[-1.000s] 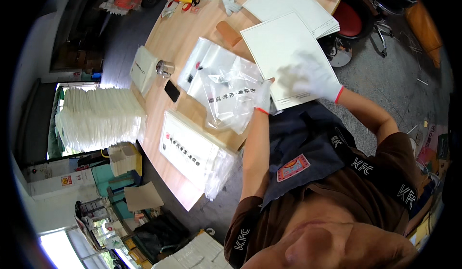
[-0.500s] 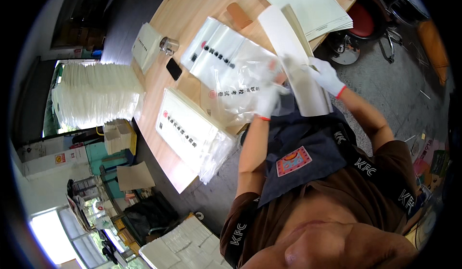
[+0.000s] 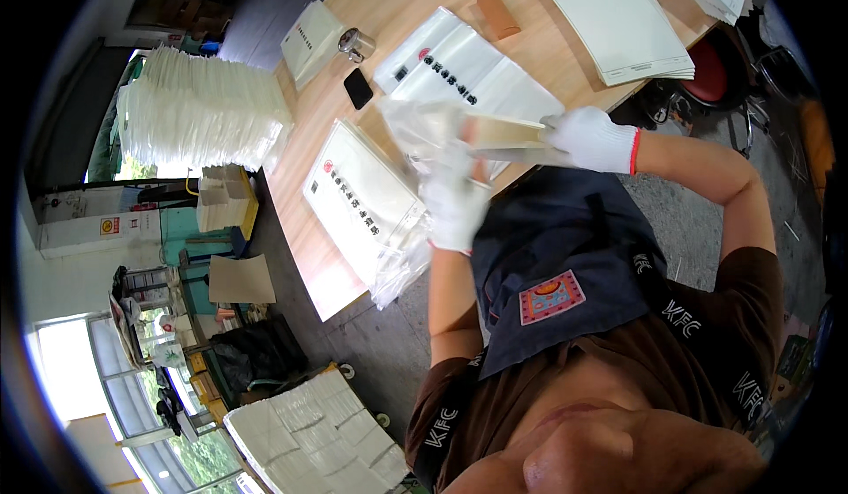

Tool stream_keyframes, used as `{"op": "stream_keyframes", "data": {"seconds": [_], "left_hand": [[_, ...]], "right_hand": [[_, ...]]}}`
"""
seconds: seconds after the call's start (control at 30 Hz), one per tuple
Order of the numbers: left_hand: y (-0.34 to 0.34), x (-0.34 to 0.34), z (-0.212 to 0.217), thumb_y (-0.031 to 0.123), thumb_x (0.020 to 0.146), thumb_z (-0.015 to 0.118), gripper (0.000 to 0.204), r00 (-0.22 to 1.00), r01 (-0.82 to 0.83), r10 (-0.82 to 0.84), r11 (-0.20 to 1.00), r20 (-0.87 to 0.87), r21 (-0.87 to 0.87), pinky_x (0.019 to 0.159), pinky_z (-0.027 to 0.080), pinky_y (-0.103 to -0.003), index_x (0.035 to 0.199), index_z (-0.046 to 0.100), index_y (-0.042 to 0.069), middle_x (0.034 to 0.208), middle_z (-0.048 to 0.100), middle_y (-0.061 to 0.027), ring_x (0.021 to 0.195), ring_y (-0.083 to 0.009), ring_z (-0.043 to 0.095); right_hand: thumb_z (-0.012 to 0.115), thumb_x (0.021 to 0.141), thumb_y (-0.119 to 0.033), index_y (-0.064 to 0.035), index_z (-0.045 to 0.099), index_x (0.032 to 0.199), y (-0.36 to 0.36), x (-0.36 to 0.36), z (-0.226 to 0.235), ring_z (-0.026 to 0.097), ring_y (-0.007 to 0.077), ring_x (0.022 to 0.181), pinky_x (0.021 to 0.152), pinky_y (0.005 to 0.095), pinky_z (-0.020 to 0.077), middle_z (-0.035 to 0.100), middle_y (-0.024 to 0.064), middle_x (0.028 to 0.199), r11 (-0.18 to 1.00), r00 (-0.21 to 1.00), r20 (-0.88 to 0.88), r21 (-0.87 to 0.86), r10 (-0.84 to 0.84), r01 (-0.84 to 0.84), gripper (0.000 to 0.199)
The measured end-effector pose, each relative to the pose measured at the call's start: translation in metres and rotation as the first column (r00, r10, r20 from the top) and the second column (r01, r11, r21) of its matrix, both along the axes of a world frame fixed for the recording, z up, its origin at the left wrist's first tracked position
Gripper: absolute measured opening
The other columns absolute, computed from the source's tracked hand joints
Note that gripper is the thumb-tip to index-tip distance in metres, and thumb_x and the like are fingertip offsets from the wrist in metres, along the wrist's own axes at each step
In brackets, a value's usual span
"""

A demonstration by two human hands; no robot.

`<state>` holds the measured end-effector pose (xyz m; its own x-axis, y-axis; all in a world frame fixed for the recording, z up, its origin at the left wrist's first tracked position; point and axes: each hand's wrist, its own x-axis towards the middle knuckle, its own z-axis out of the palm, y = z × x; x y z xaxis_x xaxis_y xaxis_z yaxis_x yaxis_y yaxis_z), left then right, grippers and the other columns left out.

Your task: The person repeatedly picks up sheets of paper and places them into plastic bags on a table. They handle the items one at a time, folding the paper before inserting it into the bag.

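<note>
My right hand [image 3: 599, 140], in a white knit glove with a red cuff, is closed on one end of a cream-white folded paper stack [image 3: 511, 133]. The stack's other end points at a clear plastic bag [image 3: 408, 125]; blur hides whether it lies inside. My left hand [image 3: 456, 203], gloved alike and smeared by motion, is at the bag, its fingers hard to make out. Beyond lies a pile of flat printed plastic bags [image 3: 468, 66]. Left of my left hand is a stack of filled printed bags [image 3: 358, 203], with loose plastic at its near edge.
A black phone [image 3: 358, 89], a metal cup [image 3: 356, 45] and a smaller packet stack [image 3: 311, 42] lie farther left on the wooden table [image 3: 305, 251]. Toward the back are a brown roll [image 3: 497, 15] and large paper sheets [image 3: 614, 26]. A tall pile [image 3: 203, 110] stands beyond the left edge.
The paper stack has swung from upright beside the bag to lying across toward it, with my right hand at its right end. My left hand has moved left and down; the view has shifted.
</note>
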<state>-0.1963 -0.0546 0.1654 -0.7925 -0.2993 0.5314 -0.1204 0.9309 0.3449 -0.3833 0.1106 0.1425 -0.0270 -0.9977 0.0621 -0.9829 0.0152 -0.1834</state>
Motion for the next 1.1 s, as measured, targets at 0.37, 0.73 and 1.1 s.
{"op": "stream_keyframes", "data": {"seconds": [0.37, 0.73, 1.1], "left_hand": [[0.033, 0.012, -0.089, -0.003, 0.083, 0.056, 0.02, 0.989, 0.148, -0.134, 0.946, -0.068, 0.288, 0.073, 0.052, -0.035, 0.1, 0.065, 0.004, 0.095, 0.068, -0.013, 0.082, -0.0251, 0.066], [0.023, -0.024, -0.113, 0.004, 0.084, 0.056, 0.019, 0.975, -0.002, -0.105, 0.875, 0.194, 0.484, 0.072, 0.051, -0.037, 0.103, 0.057, 0.007, 0.098, 0.066, -0.0137, 0.088, -0.0309, 0.064], [0.016, 0.095, -0.168, 0.008, 0.076, 0.065, 0.014, 0.851, -0.522, 0.514, 0.813, 0.105, 0.258, 0.062, 0.044, -0.041, 0.079, 0.051, 0.008, 0.076, 0.054, -0.0103, 0.072, -0.0309, 0.055]], "right_hand": [[0.061, 0.085, -0.024, -0.0031, 0.064, 0.107, -0.039, -0.017, -0.07, 0.059, 0.0165, 0.089, 0.08, 0.029, 0.047, 0.065, 0.0067, 0.097, 0.977, 0.518, 0.837, 0.087, -0.179, 0.196, 0.03], [0.066, 0.074, -0.033, -0.0137, 0.053, 0.12, 0.004, 0.053, -0.102, 0.042, 0.0321, 0.123, 0.105, 0.0449, 0.0326, 0.05, 0.0129, 0.126, 0.939, 0.947, 0.285, -0.261, -0.149, 0.226, 0.052], [0.052, 0.083, -0.025, -0.0045, 0.055, 0.09, 0.008, 0.014, -0.128, 0.061, 0.0282, 0.052, 0.05, 0.0432, 0.0463, 0.061, 0.0105, 0.06, 0.911, 0.903, -0.131, -0.11, -0.41, 0.398, 0.021]]}}
